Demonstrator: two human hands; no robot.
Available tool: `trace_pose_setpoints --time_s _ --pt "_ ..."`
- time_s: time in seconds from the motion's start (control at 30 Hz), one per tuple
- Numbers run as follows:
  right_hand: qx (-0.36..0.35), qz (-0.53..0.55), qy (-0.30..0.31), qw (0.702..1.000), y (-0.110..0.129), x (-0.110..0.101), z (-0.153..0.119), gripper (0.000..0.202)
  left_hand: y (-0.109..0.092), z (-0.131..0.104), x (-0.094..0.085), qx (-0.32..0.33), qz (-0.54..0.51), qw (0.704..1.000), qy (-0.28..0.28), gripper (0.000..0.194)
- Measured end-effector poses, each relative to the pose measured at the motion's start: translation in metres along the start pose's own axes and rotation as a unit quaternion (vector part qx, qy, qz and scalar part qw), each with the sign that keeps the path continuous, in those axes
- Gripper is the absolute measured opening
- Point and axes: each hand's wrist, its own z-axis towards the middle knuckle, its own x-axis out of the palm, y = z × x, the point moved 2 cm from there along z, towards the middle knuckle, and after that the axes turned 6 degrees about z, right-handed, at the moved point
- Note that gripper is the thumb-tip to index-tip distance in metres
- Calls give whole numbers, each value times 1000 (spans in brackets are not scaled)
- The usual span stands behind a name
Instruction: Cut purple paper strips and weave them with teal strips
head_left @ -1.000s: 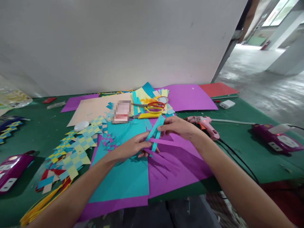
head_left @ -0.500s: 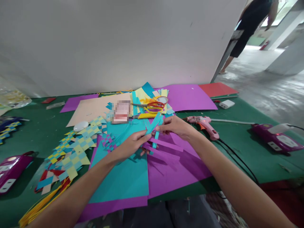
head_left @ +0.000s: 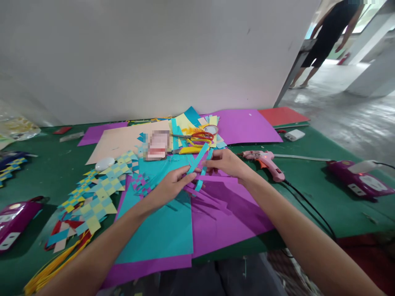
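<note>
My left hand (head_left: 178, 181) pinches crossed paper strips, thumb on top. Purple paper strips (head_left: 216, 179) stick out to the right from it, and a turquoise paper strip (head_left: 199, 158) slants up from its fingertips. My right hand (head_left: 224, 161) has finger and thumb closed on a second turquoise strip (head_left: 202, 174), which passes across the purple ones. Both hands are just above a turquoise sheet (head_left: 163, 234) and a purple sheet (head_left: 240, 218). Left of them lies a small purple-and-turquoise woven piece (head_left: 142, 183).
Scissors (head_left: 202, 137), a yellow-handled cutter (head_left: 189, 151) and tape (head_left: 211, 130) lie behind my hands. A pink glue gun (head_left: 265, 162) with its cord is at right. Woven paper pieces (head_left: 101, 197) spread at left. A purple power strip (head_left: 359, 179) sits far right. Beyond, a person (head_left: 328, 37) stands.
The turquoise strip in my right hand has shifted and now slants more across the purple strips. The purple strips have swung slightly. The person in the background has moved a little.
</note>
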Motion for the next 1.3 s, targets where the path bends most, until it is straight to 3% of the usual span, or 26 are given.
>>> trace_pose_setpoints --time_s 0.1,0.27,0.47,0.63,0.83,0.93,1.1,1.3 --pt "8 -28 -3 1000 2 -2 -1 26 4 1 0 -19 6 1000 -16 48" --pt "0 -32 114 993 4 -1 -6 21 8 2 1 -19 23 999 -25 41" --pt "2 -83 39 996 3 0 -6 37 7 1 -2 -35 39 996 -66 40" --pt "-14 -146 48 988 4 1 -5 35 8 1 1 -14 53 998 -24 35" --pt "-15 -79 45 996 -5 4 -1 28 6 0 3 -14 38 999 -36 38" --pt "-13 -51 40 998 -7 5 0 27 3 -1 5 -31 8 999 -10 45" --pt "18 -49 103 993 -3 2 -4 25 0 -2 4 -10 56 998 -14 35" --pt "-11 -26 45 999 -5 4 -1 29 1 -4 7 11 22 998 62 40"
